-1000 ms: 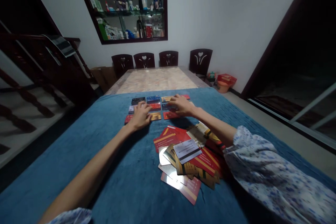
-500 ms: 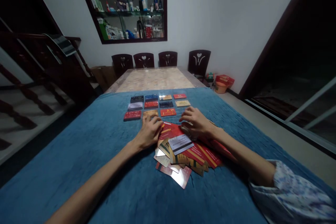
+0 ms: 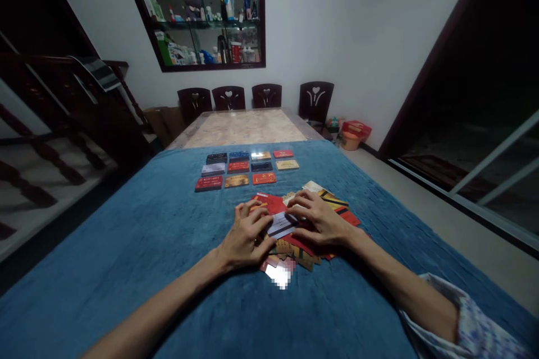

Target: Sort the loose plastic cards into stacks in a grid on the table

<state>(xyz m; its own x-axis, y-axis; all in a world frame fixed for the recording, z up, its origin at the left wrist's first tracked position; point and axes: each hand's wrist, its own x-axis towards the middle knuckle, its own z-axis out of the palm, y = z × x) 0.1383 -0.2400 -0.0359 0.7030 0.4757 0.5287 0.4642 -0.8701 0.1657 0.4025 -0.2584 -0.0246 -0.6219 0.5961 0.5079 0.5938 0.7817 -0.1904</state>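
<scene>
A loose pile of overlapping cards, red, gold and pale, lies on the blue cloth in front of me. On top is a white card (image 3: 281,225) with a dark stripe. My left hand (image 3: 246,235) rests at the pile's left side, fingers apart, fingertips and thumb by the white card's left edge. From the right, my right hand (image 3: 320,217) lies over the pile, fingers spread, its fingertips at that card's right end. Much of the pile is hidden under both hands. A glossy card (image 3: 280,275) reflects light at the near edge.
Beyond the pile, small card stacks stand in rows, among them a red stack (image 3: 209,183), a gold stack (image 3: 236,180) and an orange stack (image 3: 264,178). The blue cloth (image 3: 126,247) covers the near table; bare marble tabletop (image 3: 252,126) shows behind. Dark chairs (image 3: 316,101) line the far end.
Both hands have come nearer to me and onto the pile, closing in around the white card. The gold stack and the pile's far right cards are now uncovered.
</scene>
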